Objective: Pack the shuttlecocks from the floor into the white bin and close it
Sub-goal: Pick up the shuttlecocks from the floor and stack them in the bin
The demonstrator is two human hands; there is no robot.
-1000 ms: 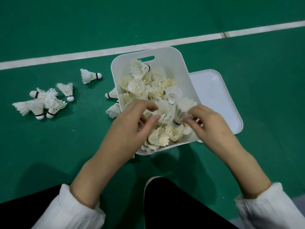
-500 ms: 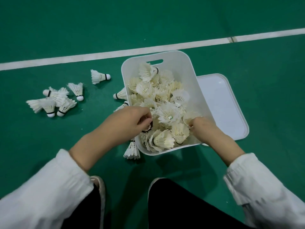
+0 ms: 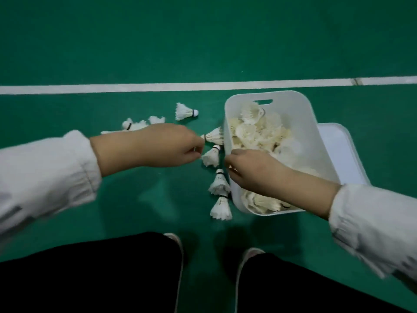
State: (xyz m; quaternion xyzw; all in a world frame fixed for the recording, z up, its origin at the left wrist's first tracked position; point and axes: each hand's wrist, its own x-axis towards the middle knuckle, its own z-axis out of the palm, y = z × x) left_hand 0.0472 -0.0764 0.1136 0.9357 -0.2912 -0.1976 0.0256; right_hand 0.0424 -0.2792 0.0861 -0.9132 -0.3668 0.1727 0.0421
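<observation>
The white bin point(image 3: 302, 109) stands on the green floor, heaped with white shuttlecocks point(image 3: 259, 134). My left hand point(image 3: 171, 145) is just left of the bin, its fingertips pinched on the cork of a shuttlecock point(image 3: 215, 137) that lies against the bin wall. My right hand point(image 3: 250, 169) lies over the bin's left rim with curled fingers; whether it grips anything is hidden. More shuttlecocks lie on the floor beside the bin point(image 3: 212, 155), point(image 3: 220, 182), point(image 3: 221, 207). One lies apart point(image 3: 184, 111), and a cluster point(image 3: 135, 125) is partly hidden behind my left wrist.
The bin's white lid point(image 3: 340, 147) lies flat on the floor against the bin's right side. A white court line point(image 3: 135, 88) runs across behind everything. My dark trouser legs and shoes point(image 3: 173, 238) fill the bottom of the view.
Both hands have come out of the bin. The left has moved to a shuttlecock on the floor left of it, the right to the left rim. The view has shifted left.
</observation>
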